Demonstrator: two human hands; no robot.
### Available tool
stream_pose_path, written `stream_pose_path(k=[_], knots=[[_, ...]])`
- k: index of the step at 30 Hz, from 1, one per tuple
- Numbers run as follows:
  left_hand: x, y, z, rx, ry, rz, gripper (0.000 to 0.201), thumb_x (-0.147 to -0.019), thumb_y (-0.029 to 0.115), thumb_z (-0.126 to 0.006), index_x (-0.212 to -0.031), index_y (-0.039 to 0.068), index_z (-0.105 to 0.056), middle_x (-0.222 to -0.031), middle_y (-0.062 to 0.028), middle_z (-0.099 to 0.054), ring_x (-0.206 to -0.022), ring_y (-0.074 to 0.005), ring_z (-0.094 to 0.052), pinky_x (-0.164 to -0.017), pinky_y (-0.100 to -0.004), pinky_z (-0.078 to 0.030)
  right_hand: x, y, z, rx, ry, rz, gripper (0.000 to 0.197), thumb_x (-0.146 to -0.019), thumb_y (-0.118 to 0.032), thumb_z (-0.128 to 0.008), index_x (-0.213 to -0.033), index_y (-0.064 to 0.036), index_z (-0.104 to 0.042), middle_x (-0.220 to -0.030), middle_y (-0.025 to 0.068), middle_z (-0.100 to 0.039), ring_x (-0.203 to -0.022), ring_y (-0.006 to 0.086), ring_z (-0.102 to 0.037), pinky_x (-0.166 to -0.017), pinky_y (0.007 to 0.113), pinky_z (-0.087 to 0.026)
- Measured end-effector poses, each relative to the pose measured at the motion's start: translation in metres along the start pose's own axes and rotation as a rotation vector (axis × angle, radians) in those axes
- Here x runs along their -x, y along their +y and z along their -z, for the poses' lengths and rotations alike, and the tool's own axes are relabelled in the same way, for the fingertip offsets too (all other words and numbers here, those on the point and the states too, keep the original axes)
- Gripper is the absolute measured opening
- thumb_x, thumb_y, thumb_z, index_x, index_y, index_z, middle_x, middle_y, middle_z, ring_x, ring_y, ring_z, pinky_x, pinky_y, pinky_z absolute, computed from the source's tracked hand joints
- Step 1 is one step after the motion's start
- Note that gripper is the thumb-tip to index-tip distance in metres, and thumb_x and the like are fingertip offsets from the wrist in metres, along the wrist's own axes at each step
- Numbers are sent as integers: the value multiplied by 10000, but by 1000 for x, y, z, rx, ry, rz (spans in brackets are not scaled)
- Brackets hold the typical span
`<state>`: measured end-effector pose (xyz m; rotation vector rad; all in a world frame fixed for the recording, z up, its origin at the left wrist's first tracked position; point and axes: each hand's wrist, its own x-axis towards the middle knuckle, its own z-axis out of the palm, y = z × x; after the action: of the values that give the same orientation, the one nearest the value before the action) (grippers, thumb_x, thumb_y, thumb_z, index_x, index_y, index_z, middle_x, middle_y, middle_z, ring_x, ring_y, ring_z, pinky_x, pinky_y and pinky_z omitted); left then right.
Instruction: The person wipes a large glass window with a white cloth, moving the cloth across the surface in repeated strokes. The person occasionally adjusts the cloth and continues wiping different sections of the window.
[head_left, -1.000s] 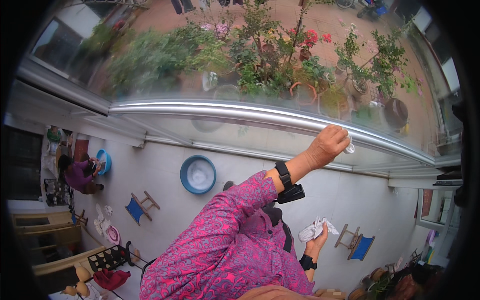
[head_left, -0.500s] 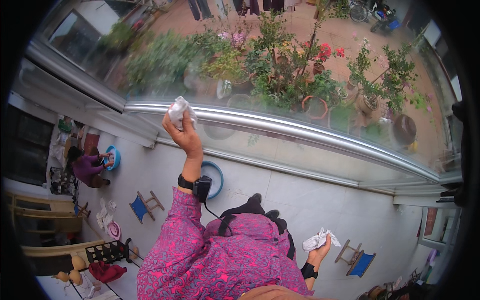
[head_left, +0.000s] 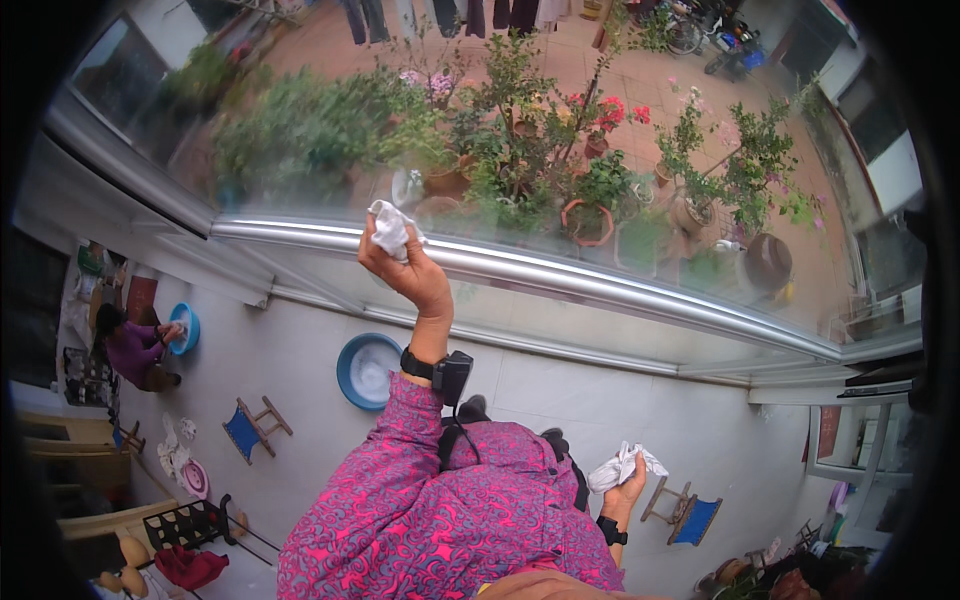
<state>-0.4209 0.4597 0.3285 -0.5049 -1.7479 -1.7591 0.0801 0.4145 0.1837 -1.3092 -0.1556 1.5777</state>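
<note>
I'm watching left fingers (head_left: 414, 254) pinching white rag (head_left: 390, 230), right fingers (head_left: 640, 470) clasping bundled cloth (head_left: 613, 470); both likely handling soft, light, gripping best mid-bunch

Left hand (head_left: 418, 285): fingers partly hidden by the white cloth (head_left: 389, 233), which also covers a short stretch of silver window rail (head_left: 560, 275). Right hand (head_left: 627, 489): fingers partly obscured by the crumpled white rag (head_left: 611, 472). Blue basin (head_left: 345, 375): right rim interrupted by left wrist; whitish contents indistinct. Foliage (head_left: 300, 130) behind glass: blurred. Hanging trousers (head_left: 446, 15): tops cut by upper edge. Co-worker (head_left: 135, 350): held item too small to identify.
</note>
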Motion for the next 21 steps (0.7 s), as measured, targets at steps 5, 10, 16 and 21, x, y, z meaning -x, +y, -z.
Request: stream_pose_path(k=[5,10,16,21], knots=[[49,78,-32,62,-103,-221,478,-890,-19,-686,-1349,62,-578,-1279,-121,-517,-1213,-303,-505,-1026,-397,-425,-10,-36,-1,33,-80,16,257,-943,-258,-666,-1130,-82,-655,-967,54,-691,-838,188,-653,-731,340,-536],[86,127,-53,205,-370,-496,514,-734,-110,-676,-1194,114,-722,-1237,-52,-590,-1208,-298,-528,-1017,-423,-458,-23,-62,4,53,-93,11,225,-954,-263,-647,-1097,-91,-664,-939,62,-697,-812,193,-653,-720,341,-535],[20,67,-6,-11,-171,-211,503,-791,-61,-713,-1268,79,-639,-1223,-98,-598,-1197,-281,-540,-999,-418,-459,-42,-70,15,51,-150,13,240,-949,-283,-653,-1090,-88,-662,-927,65,-693,-817,198,-652,-711,353,-541],[-90,-25,27,43,251,163,357,-929,98,-732,-1237,10,-577,-1193,-87,-531,-1075,-207,-553,-948,-350,-465,-54,-63,31,67,-130,-22,308,-946,-304,-662,-1166,-90,-649,-977,56,-687,-861,183,-648,-735,338,-531]])
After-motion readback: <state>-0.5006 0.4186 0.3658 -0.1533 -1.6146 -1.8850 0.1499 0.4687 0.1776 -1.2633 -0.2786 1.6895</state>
